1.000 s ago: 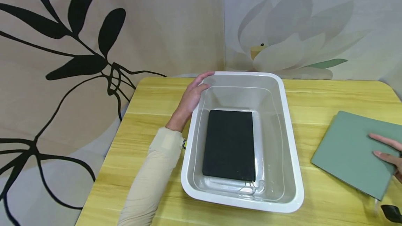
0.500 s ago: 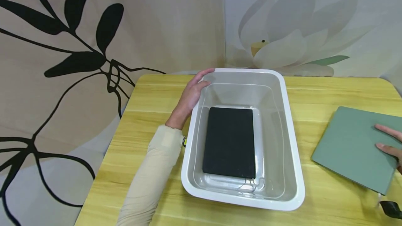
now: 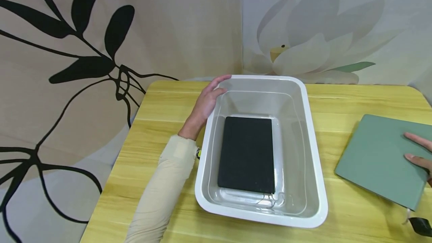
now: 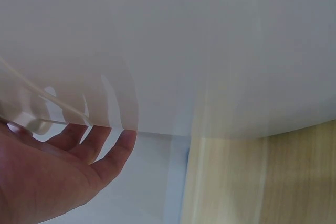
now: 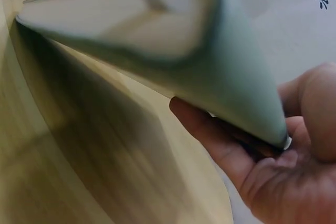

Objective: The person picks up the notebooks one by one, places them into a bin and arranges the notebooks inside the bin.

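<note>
A white plastic basin point(image 3: 317, 168) stands on the table, with a black notebook point(image 3: 248, 153) lying flat inside it. My left hand point(image 3: 204, 108) grips the basin's far left corner, thumb over the rim; the left wrist view shows its fingers point(image 4: 113, 156) against the outer wall. At the right, my right hand point(image 3: 420, 160) holds a green notebook point(image 3: 378, 160) by its right edge, two digits lying across the top cover. In the right wrist view the notebook's cream pages point(image 5: 126, 19) face the camera, and other fingers point(image 5: 210, 135) support it from below, above its shadow on the wood.
The wood-grain table point(image 3: 168, 190) extends around the basin, its back edge along a wall hanging point(image 3: 189, 29) printed with leaves and a pale flower. A thin ribbon point(image 3: 407, 215) hangs from the green notebook near a small black object point(image 3: 421, 226).
My right hand has shifted slightly rightward, showing less of itself on the green notebook's cover. The left hand keeps its grip on the basin, and the black notebook lies as before.
</note>
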Motion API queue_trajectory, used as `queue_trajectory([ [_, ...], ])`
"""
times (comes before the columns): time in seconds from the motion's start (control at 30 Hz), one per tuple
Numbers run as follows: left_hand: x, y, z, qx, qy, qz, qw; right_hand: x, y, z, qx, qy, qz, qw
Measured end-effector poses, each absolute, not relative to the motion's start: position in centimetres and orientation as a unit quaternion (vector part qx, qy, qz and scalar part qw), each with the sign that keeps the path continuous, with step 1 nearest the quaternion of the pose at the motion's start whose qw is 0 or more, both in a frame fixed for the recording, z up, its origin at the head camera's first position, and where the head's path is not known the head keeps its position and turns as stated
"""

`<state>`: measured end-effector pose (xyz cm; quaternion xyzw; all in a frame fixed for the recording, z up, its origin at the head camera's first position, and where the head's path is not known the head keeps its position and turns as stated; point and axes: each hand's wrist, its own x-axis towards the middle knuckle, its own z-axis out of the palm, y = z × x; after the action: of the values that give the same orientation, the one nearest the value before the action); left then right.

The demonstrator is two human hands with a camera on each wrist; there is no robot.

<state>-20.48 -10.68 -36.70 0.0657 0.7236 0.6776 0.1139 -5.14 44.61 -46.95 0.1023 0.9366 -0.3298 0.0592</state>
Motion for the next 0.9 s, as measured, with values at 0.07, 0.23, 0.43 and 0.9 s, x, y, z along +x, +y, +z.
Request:
queue_trajectory([
  [0.07,-20.5,-10.7,-36.8,0.065,0.722,0.679,0.114,-5.1,44.4,-46.7,0.101,0.938,-0.325,0.061],
  [0.23,-19.8,-10.5,-35.7,0.059,0.721,0.679,0.124,-4.7,44.0,-46.4,0.104,0.939,-0.321,0.070],
  [0.43,-18.7,-10.4,-34.1,0.061,0.732,0.666,0.130,-4.6,43.6,-46.4,0.106,0.931,-0.345,0.056],
  [0.9,-20.3,-10.8,-37.0,0.070,0.730,0.670,0.117,-5.5,44.4,-45.5,0.064,0.951,-0.300,0.030],
])
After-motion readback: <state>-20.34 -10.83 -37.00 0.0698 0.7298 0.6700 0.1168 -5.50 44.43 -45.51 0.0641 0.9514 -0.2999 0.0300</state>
